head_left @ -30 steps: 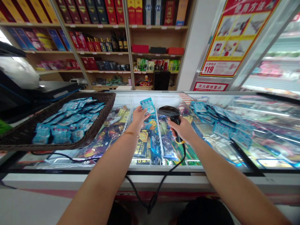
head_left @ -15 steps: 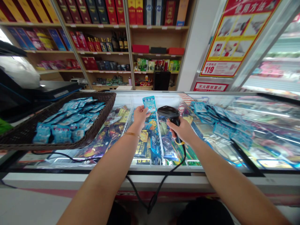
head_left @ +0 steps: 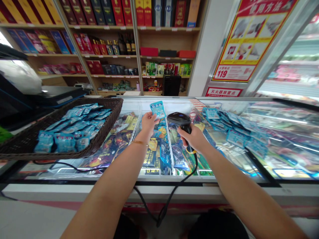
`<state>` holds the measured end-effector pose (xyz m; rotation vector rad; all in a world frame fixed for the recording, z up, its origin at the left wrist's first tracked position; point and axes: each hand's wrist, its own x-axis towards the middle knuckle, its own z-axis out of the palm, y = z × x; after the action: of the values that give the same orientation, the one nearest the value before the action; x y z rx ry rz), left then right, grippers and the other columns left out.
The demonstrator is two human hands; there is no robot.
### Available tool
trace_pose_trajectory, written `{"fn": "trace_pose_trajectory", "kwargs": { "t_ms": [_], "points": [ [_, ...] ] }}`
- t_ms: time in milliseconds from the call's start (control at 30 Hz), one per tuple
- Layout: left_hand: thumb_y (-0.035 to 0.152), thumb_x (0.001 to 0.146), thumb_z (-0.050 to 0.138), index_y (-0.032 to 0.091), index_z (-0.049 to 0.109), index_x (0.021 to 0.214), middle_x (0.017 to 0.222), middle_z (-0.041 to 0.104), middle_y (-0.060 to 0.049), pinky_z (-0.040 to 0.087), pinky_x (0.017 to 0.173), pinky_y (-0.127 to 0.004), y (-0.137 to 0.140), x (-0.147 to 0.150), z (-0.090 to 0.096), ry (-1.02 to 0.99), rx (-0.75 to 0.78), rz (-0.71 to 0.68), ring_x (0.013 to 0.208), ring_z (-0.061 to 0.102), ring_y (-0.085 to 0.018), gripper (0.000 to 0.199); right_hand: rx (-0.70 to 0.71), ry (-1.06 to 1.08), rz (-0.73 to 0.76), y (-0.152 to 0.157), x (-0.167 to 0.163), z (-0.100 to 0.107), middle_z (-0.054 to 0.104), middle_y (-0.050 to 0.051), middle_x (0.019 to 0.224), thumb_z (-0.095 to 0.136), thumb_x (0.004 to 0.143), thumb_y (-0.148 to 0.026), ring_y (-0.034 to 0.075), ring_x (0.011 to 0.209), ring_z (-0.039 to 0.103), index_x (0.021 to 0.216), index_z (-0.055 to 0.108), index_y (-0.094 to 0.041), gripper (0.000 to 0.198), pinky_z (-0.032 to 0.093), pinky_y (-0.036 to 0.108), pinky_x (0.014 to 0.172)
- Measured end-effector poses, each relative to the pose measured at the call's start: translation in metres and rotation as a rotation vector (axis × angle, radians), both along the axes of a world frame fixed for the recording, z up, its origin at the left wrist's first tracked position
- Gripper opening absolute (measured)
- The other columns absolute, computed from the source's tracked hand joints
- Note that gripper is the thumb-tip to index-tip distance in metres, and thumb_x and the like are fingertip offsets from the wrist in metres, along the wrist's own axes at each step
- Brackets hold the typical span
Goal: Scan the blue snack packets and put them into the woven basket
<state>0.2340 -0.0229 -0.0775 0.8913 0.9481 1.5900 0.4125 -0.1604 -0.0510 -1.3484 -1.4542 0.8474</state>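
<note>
Between the thumb and fingers of my left hand is a small blue snack packet, held upright above the chest freezer. My right hand is wrapped round the handle of a black barcode scanner, whose head points left toward the packet, a short gap apart. A black cable hangs from the scanner's handle and loops down in front of the freezer. On the left, a dark wicker basket holds many like blue packets. More blue packets lie piled on the freezer's glass at the right.
Under my hands, the chest freezer holds colourful bagged goods divided by white wire racks. A black scale-like device stands behind the basket. Shelves of boxes and bottles line the back wall, beside a red and yellow poster.
The blue packet in my left hand has tilted slightly and shifted a little to the left. My right hand and the scanner stay almost where they were.
</note>
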Motion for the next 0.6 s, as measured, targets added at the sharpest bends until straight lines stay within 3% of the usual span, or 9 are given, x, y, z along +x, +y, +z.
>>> {"fn": "trace_pose_trajectory", "kwargs": {
  "t_ms": [367, 500, 600],
  "points": [
    [0.0, 0.07, 0.075, 0.016, 0.059, 0.08, 0.073, 0.063, 0.001, 0.059, 0.079, -0.029, -0.006, 0.007, 0.005, -0.06, -0.12, 0.045, 0.072, 0.065, -0.011, 0.024, -0.035, 0.08, -0.014, 0.005, 0.008, 0.008, 0.057, -0.006, 0.057, 0.07, 0.081, -0.04, 0.012, 0.037, 0.055, 0.092, 0.055, -0.02, 0.027, 0.043, 0.023, 0.036],
    [-0.005, 0.071, 0.069, 0.016, 0.057, 0.075, 0.072, 0.061, 0.001, 0.055, 0.07, -0.023, -0.004, 0.031, 0.014, -0.051, -0.256, 0.014, 0.065, 0.061, -0.009, 0.024, -0.048, 0.127, -0.064, 0.003, 0.031, 0.025, 0.057, -0.007, 0.056, 0.07, 0.082, -0.039, 0.011, 0.035, 0.054, 0.091, 0.053, -0.021, 0.026, 0.041, 0.022, 0.035],
    [-0.003, 0.073, 0.068, 0.016, 0.057, 0.074, 0.064, 0.054, 0.002, 0.044, 0.055, -0.021, -0.001, 0.064, 0.028, 0.061, -0.329, -0.026, 0.053, 0.052, -0.008, 0.022, -0.002, 0.128, -0.109, -0.005, 0.062, 0.038, 0.057, -0.007, 0.055, 0.071, 0.082, -0.039, 0.011, 0.034, 0.053, 0.089, 0.052, -0.021, 0.027, 0.042, 0.022, 0.035]
  ]
}}
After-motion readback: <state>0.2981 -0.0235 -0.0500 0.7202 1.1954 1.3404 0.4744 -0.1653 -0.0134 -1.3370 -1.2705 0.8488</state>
